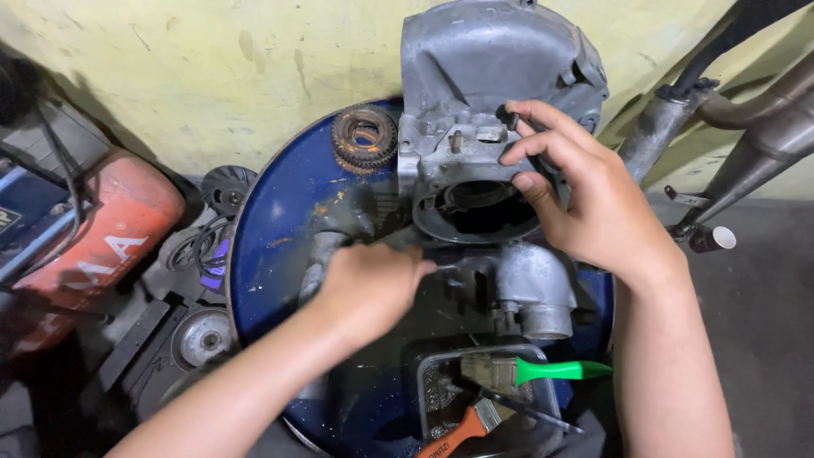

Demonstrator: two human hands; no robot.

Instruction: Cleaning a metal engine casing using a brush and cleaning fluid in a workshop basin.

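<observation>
A grey metal engine casing (492,76) stands on the blue drum top (280,229). My right hand (585,195) grips the casing's right edge beside its round opening (479,208). Blurred with motion, my left hand (369,284) is closed around a thin dark tool (441,268) below that opening. What kind of tool it is I cannot tell. A toothed gear (365,137) lies on the drum to the left of the casing.
A grey tray (432,369) at the drum's near edge holds a green-handled brush (543,371) and an orange-handled brush (462,428). A red fuel tank (110,229) and round parts (203,337) sit left. Exhaust pipes (755,144) lean at right against the yellow wall (212,68).
</observation>
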